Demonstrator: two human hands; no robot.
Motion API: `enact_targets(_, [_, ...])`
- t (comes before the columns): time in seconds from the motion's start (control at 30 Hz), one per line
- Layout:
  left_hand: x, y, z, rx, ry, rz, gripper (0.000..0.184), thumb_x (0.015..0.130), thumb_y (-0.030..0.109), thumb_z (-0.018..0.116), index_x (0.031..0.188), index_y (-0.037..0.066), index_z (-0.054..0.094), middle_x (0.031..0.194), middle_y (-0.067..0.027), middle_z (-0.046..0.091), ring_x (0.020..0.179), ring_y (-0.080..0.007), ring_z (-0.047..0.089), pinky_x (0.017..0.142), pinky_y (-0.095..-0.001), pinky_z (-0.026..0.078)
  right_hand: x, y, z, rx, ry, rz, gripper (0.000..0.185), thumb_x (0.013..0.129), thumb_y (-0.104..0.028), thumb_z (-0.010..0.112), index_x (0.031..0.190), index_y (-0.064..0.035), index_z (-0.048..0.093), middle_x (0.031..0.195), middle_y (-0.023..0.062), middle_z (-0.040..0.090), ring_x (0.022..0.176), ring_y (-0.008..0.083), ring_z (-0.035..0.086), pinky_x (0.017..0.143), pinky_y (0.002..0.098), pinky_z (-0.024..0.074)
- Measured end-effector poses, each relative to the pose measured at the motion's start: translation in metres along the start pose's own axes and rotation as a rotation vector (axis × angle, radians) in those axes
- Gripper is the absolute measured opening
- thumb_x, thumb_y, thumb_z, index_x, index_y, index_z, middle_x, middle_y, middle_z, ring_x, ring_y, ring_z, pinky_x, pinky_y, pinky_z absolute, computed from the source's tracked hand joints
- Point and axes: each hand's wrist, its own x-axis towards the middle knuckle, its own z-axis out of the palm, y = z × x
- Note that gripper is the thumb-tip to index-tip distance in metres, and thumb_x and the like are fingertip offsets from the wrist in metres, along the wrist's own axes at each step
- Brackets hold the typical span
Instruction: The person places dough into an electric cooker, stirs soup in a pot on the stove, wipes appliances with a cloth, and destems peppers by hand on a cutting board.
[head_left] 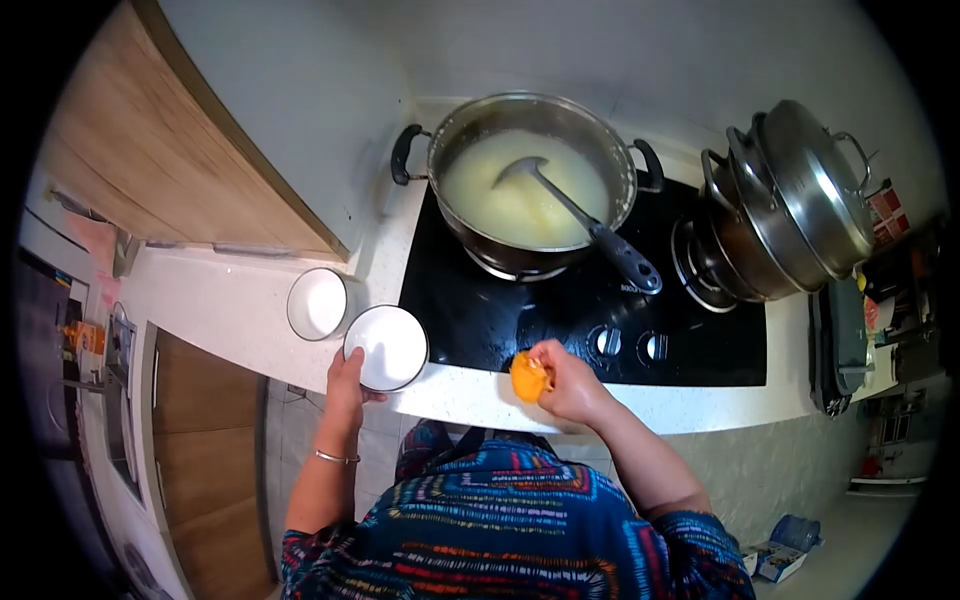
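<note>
My left hand is closed on the rim of a white bowl with a dark edge, at the counter's front by the stove. Just left of it stands a second white bowl. In my right hand is a crumpled orange cloth, held over the front edge of the black stove. Behind, a large two-handled pot on the stove holds pale, whitish liquid. A ladle rests in it, its dark handle over the pot's right rim.
Stacked steel steamer pots stand tilted in view on the right burner. Two knobs sit at the stove's front. A wooden cabinet hangs at the upper left. Boxes lie on the floor at the lower right.
</note>
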Motion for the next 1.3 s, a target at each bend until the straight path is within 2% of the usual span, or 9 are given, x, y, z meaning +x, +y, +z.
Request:
enact_targets(0.1, [0.014,0.005,-0.003,0.022,-0.017,0.021,0.038,0.086,0.026,0.046,0.115,0.002,0.043,0.088,-0.0097,0.057,0.061,-0.0168,0.059,0.036,-0.0257,0.046,-0.019,-0.026,-0.022,0.14,-0.034,-0.031,0.046,0.066,0.002,0.06,0.107,-0.0078,0.042,0.099,0.0159,0.054,0.093,0.0294,0.054,0.082,0.0309,0.0432])
enact_targets(0.23, [0.034,0.007,-0.014,0.088,-0.104,0.076,0.038,0.086,0.028,0.045,0.114,0.002,0.044,0.086,-0.0095,0.058,0.059,-0.0158,0.058,0.038,-0.0243,0.045,-0.036,-0.086,-0.057,0.195,0.146,-0.592,0.035,0.059,0.0,0.055,0.094,-0.0051,0.058,0.1,0.0125,0.049,0.092,0.0248,0.051,0.083,0.0308,0.0404])
enact_targets(0.3, [0.041,0.008,-0.02,0.154,-0.193,0.049,0.038,0.086,0.028,0.046,0.113,0.001,0.045,0.084,-0.0087,0.059,0.057,-0.0142,0.058,0.038,-0.0228,0.044,-0.034,-0.119,-0.083,0.199,0.22,-0.625,0.034,0.062,-0.004,0.053,0.095,-0.0038,0.058,0.098,0.0119,0.05,0.091,0.0219,0.051,0.082,0.0303,0.0403])
enact_targets(0.4, [0.044,0.008,-0.02,0.163,-0.215,0.053,0.037,0.086,0.027,0.047,0.111,0.0,0.047,0.083,-0.0089,0.058,0.058,-0.0129,0.058,0.037,-0.0222,0.045,0.004,-0.163,-0.107,0.448,0.354,-0.375,0.037,0.067,-0.001,0.049,0.104,-0.0038,0.051,0.092,0.0065,0.057,0.084,0.0161,0.057,0.076,0.029,0.046])
enact_targets(0.53, [0.047,0.011,-0.025,0.151,-0.274,0.052,0.036,0.086,0.026,0.049,0.109,-0.002,0.048,0.083,-0.0094,0.058,0.059,-0.0123,0.058,0.038,-0.0222,0.047,0.104,-0.181,-0.14,0.632,0.297,-0.167,0.033,0.074,0.001,0.046,0.107,-0.0023,0.044,0.095,0.0106,0.053,0.08,0.018,0.056,0.065,0.0292,0.0488])
enact_targets(0.8, [0.046,0.006,-0.046,0.16,-0.279,0.002,0.04,0.086,0.023,0.046,0.116,-0.002,0.045,0.095,-0.013,0.057,0.066,-0.0167,0.059,0.039,-0.0247,0.049,0.261,-0.138,-0.136,0.6,0.518,0.032,0.027,0.078,-0.001,0.051,0.105,0.0001,0.047,0.091,0.0129,0.056,0.075,0.0228,0.06,0.063,0.0325,0.0507])
enact_targets(1.0, [0.045,-0.004,-0.052,0.06,-0.21,0.001,0.036,0.086,0.022,0.048,0.11,-0.005,0.047,0.086,-0.0129,0.058,0.06,-0.0169,0.059,0.039,-0.0255,0.05,0.255,-0.15,-0.128,0.5,0.384,0.044,0.025,0.078,0.002,0.051,0.104,-0.0001,0.051,0.091,0.0119,0.059,0.078,0.0222,0.06,0.066,0.032,0.0508])
enact_targets(1.17, [0.046,-0.006,-0.047,0.041,-0.172,0.043,0.035,0.086,0.022,0.048,0.109,-0.004,0.048,0.085,-0.0117,0.058,0.063,-0.0169,0.06,0.041,-0.0259,0.051,0.218,-0.154,-0.119,0.439,-0.034,-0.005,0.027,0.076,0.005,0.05,0.102,-0.0006,0.054,0.094,0.0107,0.059,0.08,0.0204,0.06,0.071,0.029,0.0488])
enact_targets(1.3, [0.038,0.005,-0.044,0.105,-0.154,0.035,0.035,0.086,0.02,0.047,0.112,-0.004,0.048,0.095,-0.0102,0.058,0.079,-0.0166,0.058,0.065,-0.0283,0.049,0.191,-0.15,-0.124,0.318,-0.176,-0.052,0.032,0.072,0.003,0.052,0.103,-0.0032,0.056,0.091,0.0085,0.061,0.08,0.0176,0.058,0.072,0.0279,0.0472])
